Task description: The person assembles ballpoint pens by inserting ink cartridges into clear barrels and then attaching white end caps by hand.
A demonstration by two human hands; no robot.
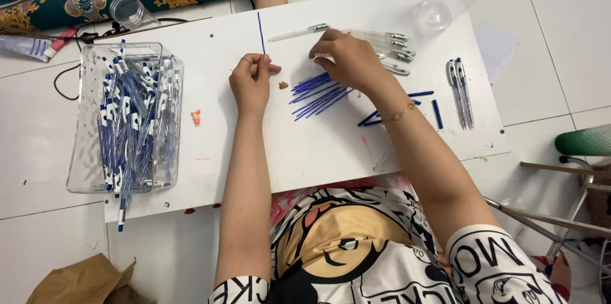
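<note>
My left hand point(252, 81) pinches one thin blue pen refill point(261, 32), which stands up away from me. My right hand point(349, 60), fingers curled loosely, rests on a loose pile of blue refills point(316, 95) on the white desk point(318, 145). Beyond the right hand lie clear pen barrels point(382, 43). Far left of my left hand, a clear plastic tray point(86, 119) holds many assembled blue-and-white pens point(130, 129).

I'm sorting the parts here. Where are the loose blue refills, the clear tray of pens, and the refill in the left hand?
loose blue refills point(316, 94), head view, middle of pile.
clear tray point(88, 68), head view, left wall.
held refill point(261, 31), head view, shaft above left hand point(252, 81).
</note>
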